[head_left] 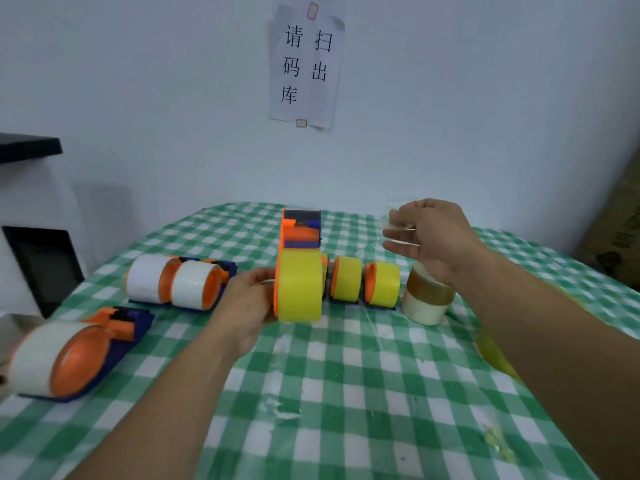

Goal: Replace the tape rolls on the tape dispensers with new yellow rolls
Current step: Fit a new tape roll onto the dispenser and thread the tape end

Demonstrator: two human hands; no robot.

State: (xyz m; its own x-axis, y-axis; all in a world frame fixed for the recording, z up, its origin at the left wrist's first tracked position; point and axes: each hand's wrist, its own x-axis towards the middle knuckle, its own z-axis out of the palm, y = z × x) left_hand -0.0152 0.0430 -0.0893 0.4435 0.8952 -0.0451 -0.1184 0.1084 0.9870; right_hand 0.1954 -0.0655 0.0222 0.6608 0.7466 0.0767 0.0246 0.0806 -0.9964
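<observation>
My left hand (247, 301) grips the left side of an orange and blue tape dispenser (300, 233) that carries a yellow roll (300, 289), raised at the table's middle. My right hand (431, 239) is up on the right and pinches a clear strip of tape (398, 225) between its fingertips. Two more dispensers with yellow rolls (346, 279) (384, 283) stand just right of the held one. Two dispensers with white rolls (175, 283) sit on the left, and another white-roll dispenser (65, 360) lies at the near left.
A stack of brownish and whitish used rolls (427, 301) stands under my right hand. The green checked tablecloth (346, 393) covers the table. A paper notice (306, 64) hangs on the wall. A white cabinet (34, 216) stands at the left.
</observation>
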